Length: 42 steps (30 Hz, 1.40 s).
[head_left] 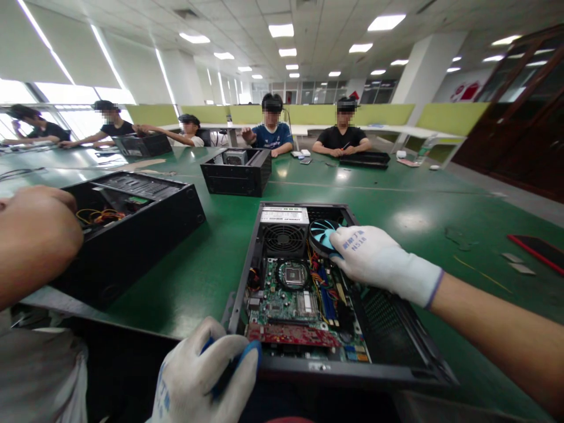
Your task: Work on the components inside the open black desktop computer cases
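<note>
An opened black computer case [335,371] lies flat in front of me, showing a green motherboard [275,301], a bare CPU socket [294,274], a red expansion card [293,335] and a power supply [284,226]. My right hand [365,252], in a white glove, grips a round cooling fan [323,235] with turquoise blades, tilted over the case beside the power supply. By the near left corner of the case is my gloved left hand [207,373], its blue-palmed fingers curled. Whether anything is inside that grasp is hidden.
At left, a neighbour's bare hand [42,235] is over another open computer case [145,229]. A third case [238,170] stands across the green table [409,205]. Several people sit around it. A red-edged dark object [540,252] lies at right.
</note>
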Each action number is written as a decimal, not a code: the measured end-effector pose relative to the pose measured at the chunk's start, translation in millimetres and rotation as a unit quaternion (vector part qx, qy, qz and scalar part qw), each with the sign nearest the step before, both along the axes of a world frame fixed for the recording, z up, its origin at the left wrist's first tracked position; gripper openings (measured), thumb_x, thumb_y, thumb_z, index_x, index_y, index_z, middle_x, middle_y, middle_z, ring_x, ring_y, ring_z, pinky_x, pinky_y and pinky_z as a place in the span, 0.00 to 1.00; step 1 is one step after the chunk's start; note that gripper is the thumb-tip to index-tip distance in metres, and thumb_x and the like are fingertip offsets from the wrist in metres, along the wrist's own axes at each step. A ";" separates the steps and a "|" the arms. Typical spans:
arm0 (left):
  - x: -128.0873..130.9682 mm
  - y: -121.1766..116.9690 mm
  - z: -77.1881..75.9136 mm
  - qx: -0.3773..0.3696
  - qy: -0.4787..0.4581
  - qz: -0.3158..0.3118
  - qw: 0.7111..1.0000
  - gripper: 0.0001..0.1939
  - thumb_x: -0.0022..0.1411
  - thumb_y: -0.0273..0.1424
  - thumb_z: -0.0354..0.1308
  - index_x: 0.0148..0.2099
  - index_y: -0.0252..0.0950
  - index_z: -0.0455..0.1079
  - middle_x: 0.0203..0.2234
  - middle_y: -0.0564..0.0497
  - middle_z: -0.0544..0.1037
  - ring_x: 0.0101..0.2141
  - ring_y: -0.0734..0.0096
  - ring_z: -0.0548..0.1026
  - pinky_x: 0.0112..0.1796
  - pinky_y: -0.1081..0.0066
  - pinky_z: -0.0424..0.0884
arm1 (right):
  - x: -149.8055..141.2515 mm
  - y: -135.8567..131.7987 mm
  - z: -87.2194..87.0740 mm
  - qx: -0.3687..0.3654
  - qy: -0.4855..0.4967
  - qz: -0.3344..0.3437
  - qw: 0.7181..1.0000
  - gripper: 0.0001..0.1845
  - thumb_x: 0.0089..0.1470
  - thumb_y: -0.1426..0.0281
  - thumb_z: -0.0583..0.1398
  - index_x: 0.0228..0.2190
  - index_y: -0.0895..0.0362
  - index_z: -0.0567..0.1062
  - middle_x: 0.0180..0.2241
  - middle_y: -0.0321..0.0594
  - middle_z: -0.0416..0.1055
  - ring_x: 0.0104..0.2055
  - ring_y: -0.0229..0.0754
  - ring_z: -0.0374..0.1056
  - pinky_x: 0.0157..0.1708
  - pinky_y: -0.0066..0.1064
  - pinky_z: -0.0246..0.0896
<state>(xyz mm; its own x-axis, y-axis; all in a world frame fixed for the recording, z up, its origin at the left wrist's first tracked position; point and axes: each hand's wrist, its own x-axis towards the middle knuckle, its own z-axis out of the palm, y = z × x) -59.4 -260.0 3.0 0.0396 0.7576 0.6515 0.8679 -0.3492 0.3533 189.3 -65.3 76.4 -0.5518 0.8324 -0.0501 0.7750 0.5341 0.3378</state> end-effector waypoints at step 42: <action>48.9 132.0 65.0 -0.250 0.224 -0.114 0.935 0.14 0.67 0.29 0.48 0.52 0.35 0.68 0.45 0.44 0.75 0.45 0.61 0.77 0.49 0.62 0.73 | 27.6 37.1 -28.5 0.090 0.262 0.044 0.960 0.29 0.61 0.51 0.56 0.52 0.61 0.74 0.49 0.52 0.74 0.51 0.55 0.66 0.51 0.41 0.55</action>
<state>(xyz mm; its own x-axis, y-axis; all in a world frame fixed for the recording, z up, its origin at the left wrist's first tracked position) -10.5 -128.1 68.0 0.4219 0.9014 0.0976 0.8906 -0.4322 0.1416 216.9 -28.2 47.9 -0.5307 0.7501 0.3947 0.8181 0.5750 0.0073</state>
